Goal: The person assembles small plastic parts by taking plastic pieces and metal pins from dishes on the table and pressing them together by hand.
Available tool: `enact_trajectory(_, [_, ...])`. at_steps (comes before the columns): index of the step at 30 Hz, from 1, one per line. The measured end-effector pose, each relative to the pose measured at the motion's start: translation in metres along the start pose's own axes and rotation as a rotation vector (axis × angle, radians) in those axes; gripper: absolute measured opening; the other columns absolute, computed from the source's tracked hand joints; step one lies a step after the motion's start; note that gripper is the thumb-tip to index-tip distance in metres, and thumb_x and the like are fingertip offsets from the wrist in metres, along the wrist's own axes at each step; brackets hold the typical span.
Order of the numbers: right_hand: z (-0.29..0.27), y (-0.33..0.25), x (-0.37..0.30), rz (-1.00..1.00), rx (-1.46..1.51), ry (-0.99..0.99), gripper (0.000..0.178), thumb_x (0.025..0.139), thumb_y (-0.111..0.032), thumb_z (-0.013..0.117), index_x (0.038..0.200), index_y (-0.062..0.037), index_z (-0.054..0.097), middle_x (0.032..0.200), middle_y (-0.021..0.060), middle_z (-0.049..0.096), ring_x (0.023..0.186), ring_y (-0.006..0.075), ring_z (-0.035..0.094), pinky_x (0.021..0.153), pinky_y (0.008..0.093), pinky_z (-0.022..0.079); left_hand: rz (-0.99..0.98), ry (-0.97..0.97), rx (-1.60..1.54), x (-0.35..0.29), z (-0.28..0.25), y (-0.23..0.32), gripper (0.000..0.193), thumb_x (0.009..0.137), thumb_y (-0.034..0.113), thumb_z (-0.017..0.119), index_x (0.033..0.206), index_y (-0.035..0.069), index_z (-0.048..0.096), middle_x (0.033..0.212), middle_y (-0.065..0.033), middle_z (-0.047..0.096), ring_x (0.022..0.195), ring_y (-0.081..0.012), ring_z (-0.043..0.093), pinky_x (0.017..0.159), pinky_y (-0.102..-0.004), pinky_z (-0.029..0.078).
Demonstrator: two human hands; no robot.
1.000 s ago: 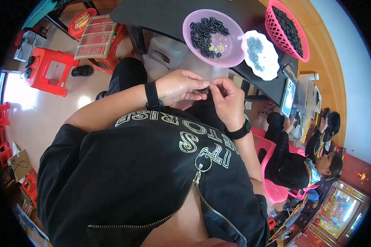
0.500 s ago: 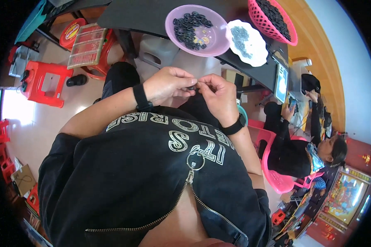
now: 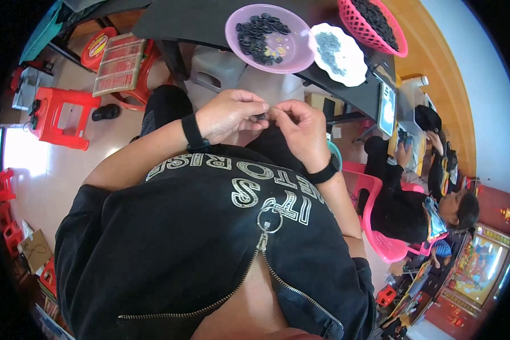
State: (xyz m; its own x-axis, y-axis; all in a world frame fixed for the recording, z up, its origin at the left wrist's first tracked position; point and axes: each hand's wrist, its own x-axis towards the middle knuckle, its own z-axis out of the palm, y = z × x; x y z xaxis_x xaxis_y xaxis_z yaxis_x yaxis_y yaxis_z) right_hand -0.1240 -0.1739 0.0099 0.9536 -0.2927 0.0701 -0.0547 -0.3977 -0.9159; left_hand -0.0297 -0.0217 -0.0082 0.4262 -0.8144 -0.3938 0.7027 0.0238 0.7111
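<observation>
My left hand (image 3: 232,115) is closed with a small black piece (image 3: 260,116) pinched between its fingers. Close against it, my right hand (image 3: 298,126) is also closed, thumb and forefinger pressed together at the piece; whatever they grip is too small to make out. Both hands are above my lap, short of the dark table (image 3: 192,25). On that table a purple bowl (image 3: 237,48) holds many small black pieces of similar look. Beside it a white scalloped plate (image 3: 354,62) carries small clear or greyish bits.
A pink basket (image 3: 401,42) full of black pieces stands at the table's right. A flat device with a lit screen (image 3: 386,110) is at the table edge. Another person (image 3: 399,209) sits to the right on a pink chair (image 3: 382,249). Red stools (image 3: 68,116) stand at left.
My hands stay together with only slight finger movement; the black piece shows a little lower between them. The view has shifted slightly. The seated person's hands have moved a little.
</observation>
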Motion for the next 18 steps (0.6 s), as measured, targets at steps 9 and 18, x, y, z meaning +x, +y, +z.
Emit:
enact_trajectory(9, [-0.0040, 0.0062, -0.0019, 0.057, 0.205, -0.085, 0.007, 0.083, -0.001, 0.060, 0.088, 0.0016, 0.063, 0.075, 0.0014, 0.064, 0.067, 0.0049, 0.056, 0.062, 0.0193, 0.046, -0.063, -0.061, -0.024, 0.0002, -0.0007, 0.0031, 0.015, 0.089, 0.016, 0.055, 0.093, 0.002, 0.058, 0.084, -0.0056, 0.061, 0.077, -0.0115, 0.060, 0.067, -0.0200, 0.051])
enact_trajectory(18, [0.0015, 0.0098, -0.0039, -0.002, 0.079, -0.036, 0.006, 0.081, -0.001, 0.060, 0.086, 0.0010, 0.063, 0.073, 0.0027, 0.064, 0.065, 0.0059, 0.055, 0.060, 0.0206, 0.045, -0.074, -0.112, -0.063, 0.0021, -0.0069, 0.0017, 0.015, 0.088, 0.014, 0.055, 0.091, 0.000, 0.057, 0.084, -0.0076, 0.060, 0.076, -0.0140, 0.061, 0.068, -0.0227, 0.050])
